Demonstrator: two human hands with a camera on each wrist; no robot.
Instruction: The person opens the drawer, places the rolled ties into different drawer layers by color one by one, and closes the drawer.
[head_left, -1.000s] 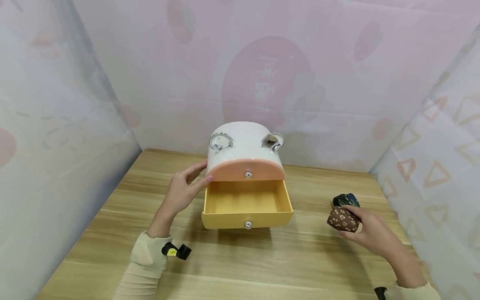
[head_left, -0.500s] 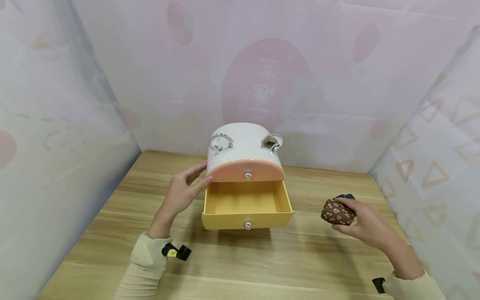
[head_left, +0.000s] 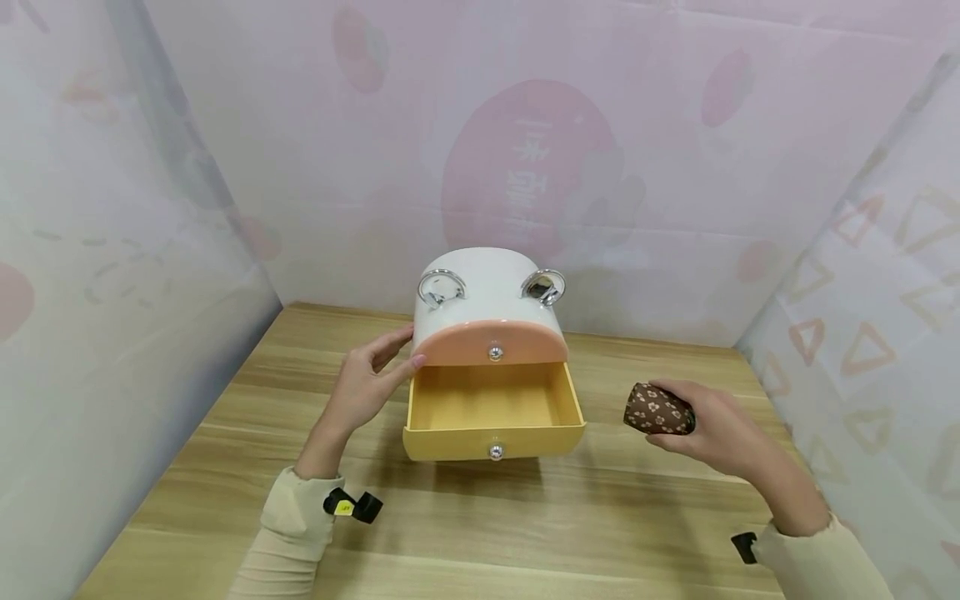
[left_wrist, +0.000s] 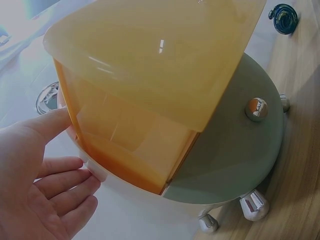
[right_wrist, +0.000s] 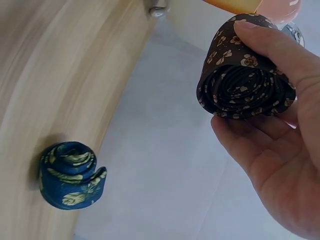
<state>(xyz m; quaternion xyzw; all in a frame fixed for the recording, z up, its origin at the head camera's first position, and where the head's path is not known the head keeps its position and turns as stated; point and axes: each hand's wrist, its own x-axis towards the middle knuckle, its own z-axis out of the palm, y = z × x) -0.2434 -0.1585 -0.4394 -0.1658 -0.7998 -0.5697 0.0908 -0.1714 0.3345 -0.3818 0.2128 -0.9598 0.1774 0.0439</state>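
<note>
A small white cabinet [head_left: 487, 279] with two chrome rings on top stands on the wooden table [head_left: 525, 533]. Its pink upper drawer [head_left: 491, 342] is closed and its yellow lower drawer [head_left: 491, 412] is pulled out and empty. My left hand [head_left: 367, 379] rests with straight fingers against the cabinet's left side [left_wrist: 55, 150]. My right hand [head_left: 712, 429] holds a rolled brown flower-patterned tie [head_left: 656, 410] in the air to the right of the open drawer; in the right wrist view the thumb and fingers curl round the brown tie [right_wrist: 245, 75].
A rolled blue tie [right_wrist: 70, 175] lies on the table beneath my right hand, also visible as a blue tie [left_wrist: 283, 11] beyond the cabinet. Pink patterned walls [head_left: 525, 125] enclose the table on three sides.
My right hand has lifted the brown tie off the table and carried it left toward the open drawer; the blue tie stays behind. The left hand has not moved.
</note>
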